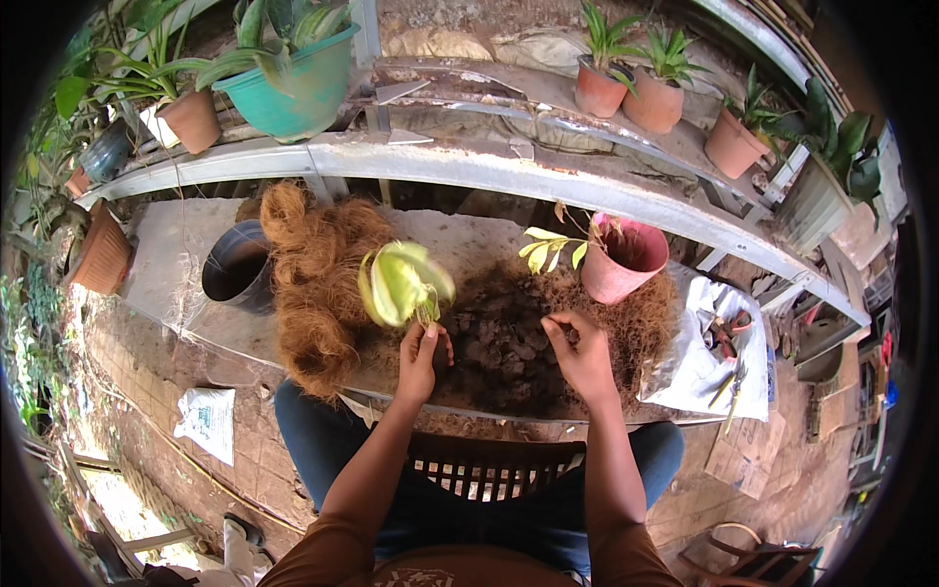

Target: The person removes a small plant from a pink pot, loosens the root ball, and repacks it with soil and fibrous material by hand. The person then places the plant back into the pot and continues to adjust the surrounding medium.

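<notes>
My left hand [418,363] pinches the base of a small plant [400,286] with broad yellow-green leaves, raised over the bench top; the leaf edges are blurred. To its right, my right hand [579,348] hangs above a heap of dark soil [499,352], thumb and forefinger drawn together, with nothing visible between them. Behind that hand a pink plastic pot [623,260] leans on brown coir fibre [653,323]. A wilted, yellowing leafy stem [546,249] sticks out over the pot's left side. Left of the plant lies a large tangle of coconut fibre [315,293].
A black pot [238,264] sits left of the fibre. Red-handled pruners [726,334] and a small hand tool [726,396] lie on a white sack [689,367] at right. A metal rail [513,161] crosses behind the bench, near several potted plants. Another person's foot [246,530] shows lower left.
</notes>
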The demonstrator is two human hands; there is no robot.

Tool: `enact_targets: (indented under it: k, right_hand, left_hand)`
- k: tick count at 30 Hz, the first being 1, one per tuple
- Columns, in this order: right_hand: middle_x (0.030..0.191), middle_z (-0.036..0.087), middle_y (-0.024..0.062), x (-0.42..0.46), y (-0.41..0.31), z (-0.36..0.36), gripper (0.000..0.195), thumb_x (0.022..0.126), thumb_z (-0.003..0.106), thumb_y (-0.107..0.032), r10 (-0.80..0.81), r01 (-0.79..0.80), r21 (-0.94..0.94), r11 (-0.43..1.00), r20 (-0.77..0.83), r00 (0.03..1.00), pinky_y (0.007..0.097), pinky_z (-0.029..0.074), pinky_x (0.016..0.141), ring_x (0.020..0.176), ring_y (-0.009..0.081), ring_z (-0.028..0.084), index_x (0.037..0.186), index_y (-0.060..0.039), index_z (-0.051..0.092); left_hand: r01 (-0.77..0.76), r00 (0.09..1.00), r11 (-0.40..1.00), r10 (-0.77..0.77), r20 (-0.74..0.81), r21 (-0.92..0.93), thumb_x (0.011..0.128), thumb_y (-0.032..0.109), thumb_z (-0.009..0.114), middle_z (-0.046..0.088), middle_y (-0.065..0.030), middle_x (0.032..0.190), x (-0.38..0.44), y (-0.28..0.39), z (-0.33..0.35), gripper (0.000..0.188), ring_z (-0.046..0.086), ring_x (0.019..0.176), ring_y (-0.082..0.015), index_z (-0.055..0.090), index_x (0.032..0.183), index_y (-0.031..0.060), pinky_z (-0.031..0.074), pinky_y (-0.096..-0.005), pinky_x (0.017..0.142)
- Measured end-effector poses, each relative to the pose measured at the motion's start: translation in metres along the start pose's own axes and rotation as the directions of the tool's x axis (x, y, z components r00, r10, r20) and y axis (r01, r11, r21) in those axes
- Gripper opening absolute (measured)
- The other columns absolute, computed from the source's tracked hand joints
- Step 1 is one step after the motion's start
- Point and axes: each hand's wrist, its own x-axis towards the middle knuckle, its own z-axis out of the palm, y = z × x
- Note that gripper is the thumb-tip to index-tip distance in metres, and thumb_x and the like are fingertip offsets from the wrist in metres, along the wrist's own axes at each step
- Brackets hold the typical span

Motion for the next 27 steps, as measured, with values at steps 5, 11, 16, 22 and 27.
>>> enact_targets:
  k: [5, 11, 16, 22, 27]
  right_hand:
    - [0.098, 0.066, 0.0137, 0.020, 0.007, 0.031, 0.023, 0.084, 0.077, -0.016, -0.222, 0.245, -0.181, 0.952, 0.139, 0.965, 0.0431, 0.049, 0.089, 0.096, 0.0336, 0.062, 0.102, -0.0035, 0.073]
    - [0.122, 0.057, 0.0105, 0.010, 0.019, 0.075, 0.036, 0.080, 0.080, -0.025, -0.247, 0.370, -0.408, 0.835, 0.324, 0.913, 0.0442, 0.038, 0.103, 0.123, 0.0306, 0.048, 0.112, -0.0110, 0.073]
    - [0.111, 0.064, 0.0062, -0.003, 0.020, 0.058, 0.025, 0.076, 0.084, -0.017, -0.358, 0.379, -0.203, 0.903, 0.133, 0.924, 0.0425, 0.042, 0.096, 0.114, 0.0287, 0.055, 0.095, -0.0100, 0.070]
    - [0.089, 0.071, 0.0131, -0.021, 0.025, 0.044, 0.025, 0.076, 0.086, -0.011, -0.197, 0.194, 0.113, 0.975, 0.016, 0.980, 0.0402, 0.054, 0.078, 0.084, 0.0322, 0.068, 0.094, -0.0012, 0.070]
    - [0.090, 0.073, 0.0161, -0.022, 0.029, 0.039, 0.023, 0.078, 0.085, -0.012, -0.136, 0.134, 0.188, 0.973, -0.003, 0.991, 0.0384, 0.056, 0.075, 0.085, 0.0324, 0.071, 0.089, 0.0017, 0.070]
  left_hand:
    - [0.092, 0.996, 0.985, -0.093, 0.002, 0.144, 0.105, 0.031, 0.057, 0.058, -0.0037, 0.076, 0.001, 0.007, 0.006, 0.026, 0.058, 0.066, -0.0129, 0.055, 0.094, 0.0071, 0.047, -0.0275, 0.054]
    - [0.129, 0.991, 0.988, -0.132, 0.030, 0.081, 0.103, 0.034, 0.060, 0.058, -0.0031, 0.074, 0.002, 0.002, -0.010, 0.028, 0.057, 0.064, -0.0116, 0.057, 0.093, 0.0080, 0.046, -0.0280, 0.053]
    - [0.267, 0.963, 0.923, -0.250, 0.096, -0.276, 0.106, 0.049, 0.041, 0.059, -0.0081, 0.090, -0.016, 0.016, 0.001, 0.042, 0.061, 0.081, -0.0219, 0.054, 0.104, 0.0089, 0.052, -0.0382, 0.069]
    - [0.343, 0.938, 0.881, -0.300, 0.175, -0.326, 0.101, 0.045, 0.040, 0.060, -0.0101, 0.104, -0.044, 0.024, 0.027, 0.040, 0.061, 0.097, -0.0270, 0.052, 0.117, 0.0103, 0.052, -0.0469, 0.085]
    - [0.336, 0.939, 0.889, -0.291, 0.185, -0.311, 0.100, 0.035, 0.041, 0.060, -0.0104, 0.107, -0.045, 0.013, 0.028, 0.036, 0.061, 0.099, -0.0262, 0.051, 0.123, 0.0096, 0.051, -0.0466, 0.089]
